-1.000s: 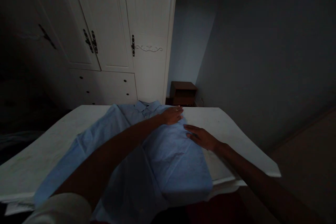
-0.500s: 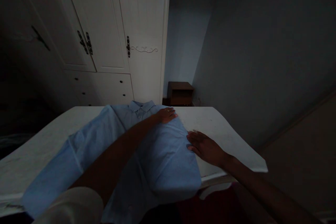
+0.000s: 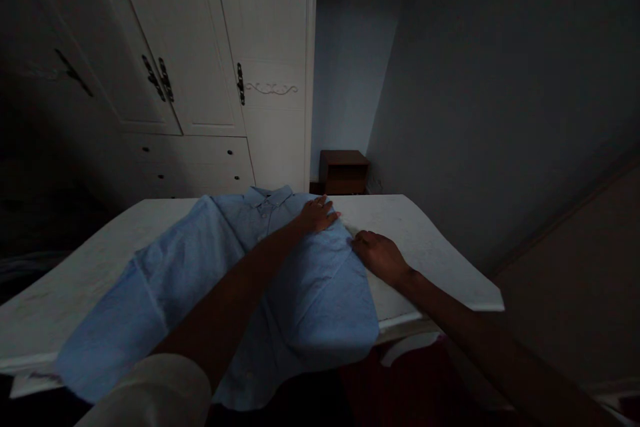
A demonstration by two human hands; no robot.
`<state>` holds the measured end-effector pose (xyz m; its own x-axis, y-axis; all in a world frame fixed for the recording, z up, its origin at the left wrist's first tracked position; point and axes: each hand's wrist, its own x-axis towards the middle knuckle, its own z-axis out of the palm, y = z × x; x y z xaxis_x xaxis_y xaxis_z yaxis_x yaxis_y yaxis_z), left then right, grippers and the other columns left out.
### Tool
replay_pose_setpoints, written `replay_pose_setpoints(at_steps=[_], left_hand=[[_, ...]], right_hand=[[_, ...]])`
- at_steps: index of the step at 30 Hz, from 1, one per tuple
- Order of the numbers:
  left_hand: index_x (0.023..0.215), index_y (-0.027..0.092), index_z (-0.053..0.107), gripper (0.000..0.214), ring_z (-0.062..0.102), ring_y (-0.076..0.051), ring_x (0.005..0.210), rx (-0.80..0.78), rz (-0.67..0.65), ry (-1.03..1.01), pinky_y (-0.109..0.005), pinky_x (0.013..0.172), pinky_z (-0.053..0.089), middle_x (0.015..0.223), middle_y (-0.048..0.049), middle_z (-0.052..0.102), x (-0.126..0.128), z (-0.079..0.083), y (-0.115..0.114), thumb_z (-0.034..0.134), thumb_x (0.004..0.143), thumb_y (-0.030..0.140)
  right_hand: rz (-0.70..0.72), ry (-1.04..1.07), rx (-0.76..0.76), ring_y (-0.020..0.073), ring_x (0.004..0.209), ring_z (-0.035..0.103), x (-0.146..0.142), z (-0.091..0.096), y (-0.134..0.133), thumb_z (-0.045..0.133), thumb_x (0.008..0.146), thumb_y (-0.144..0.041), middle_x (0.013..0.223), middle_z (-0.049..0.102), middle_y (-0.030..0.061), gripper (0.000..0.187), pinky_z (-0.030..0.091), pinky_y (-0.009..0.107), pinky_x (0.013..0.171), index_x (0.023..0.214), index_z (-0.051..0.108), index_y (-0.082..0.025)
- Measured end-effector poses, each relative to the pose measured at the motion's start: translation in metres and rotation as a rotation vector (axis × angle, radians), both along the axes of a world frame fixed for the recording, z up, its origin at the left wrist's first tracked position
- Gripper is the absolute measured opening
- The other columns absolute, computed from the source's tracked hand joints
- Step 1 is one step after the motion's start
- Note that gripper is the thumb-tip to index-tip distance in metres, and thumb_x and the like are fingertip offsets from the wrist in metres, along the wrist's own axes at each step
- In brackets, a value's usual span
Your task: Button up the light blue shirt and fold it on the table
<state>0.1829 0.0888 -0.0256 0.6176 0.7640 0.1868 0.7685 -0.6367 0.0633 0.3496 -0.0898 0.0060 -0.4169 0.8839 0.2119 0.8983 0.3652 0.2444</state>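
While the shirt (image 3: 335,307) lies spread across the counter (image 3: 425,230) at lower centre, the left hand (image 3: 317,215) rests open on it; the right hand (image 3: 380,257) curls its grip at the edge, hold unclear. Light, even tension should limit creases.

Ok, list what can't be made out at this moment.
All in the head view:
- Whether the right hand pinches the shirt: its own curled fingers hide the contact.
- Part of the shirt's front: covered by the left forearm.
- The wardrobe's top: cut off by the upper edge.
- The inside of the brown cabinet: too dark and small.
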Motion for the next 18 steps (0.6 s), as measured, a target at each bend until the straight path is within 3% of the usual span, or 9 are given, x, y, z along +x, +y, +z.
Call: replay_pose_setpoints(at_steps=[3,12,15,18], left_hand=[[0.139,0.023,0.045,0.063,0.032,-0.028,0.140,-0.013,0.002,0.001,-0.043,0.112,0.029,0.152,-0.0106,0.038,-0.001,0.002,0.001,0.027,0.093,0.062],[0.141,0.018,0.044,0.073,0.033,-0.032,0.139,-0.025,0.003,0.027,-0.047,0.111,0.028,0.153,-0.0147,0.034,0.001,0.002,0.005,0.024,0.091,0.067],[0.141,0.022,0.044,0.071,0.033,-0.031,0.139,-0.035,0.013,0.004,-0.046,0.111,0.028,0.154,-0.0115,0.034,0.001,0.000,0.006,0.023,0.091,0.068],[0.141,0.022,0.045,0.071,0.034,-0.031,0.139,-0.045,0.017,-0.011,-0.047,0.110,0.029,0.153,-0.0116,0.035,0.000,-0.001,0.006,0.023,0.090,0.068]], right_hand=[[0.073,-0.005,0.031,0.0198,0.083,0.061,0.007,-0.002,-0.002,0.046,0.093,-0.013,0.091,0.067,0.0106,0.022,0.046,0.029,0.073,0.092,0.068,-0.016],[0.150,-0.101,0.029,0.0205,0.078,0.060,0.008,0.000,-0.006,0.047,0.092,-0.012,0.085,0.066,0.0101,0.022,0.044,0.033,0.070,0.085,0.067,-0.014],[0.135,-0.075,-0.008,0.0230,0.084,0.062,0.003,0.006,-0.014,0.048,0.090,-0.009,0.092,0.068,0.0123,0.021,0.047,0.036,0.074,0.086,0.068,-0.014],[0.140,0.078,0.013,0.0261,0.096,0.063,-0.005,0.010,-0.027,0.046,0.090,-0.008,0.111,0.067,0.0157,0.025,0.050,0.041,0.082,0.099,0.069,-0.014]])
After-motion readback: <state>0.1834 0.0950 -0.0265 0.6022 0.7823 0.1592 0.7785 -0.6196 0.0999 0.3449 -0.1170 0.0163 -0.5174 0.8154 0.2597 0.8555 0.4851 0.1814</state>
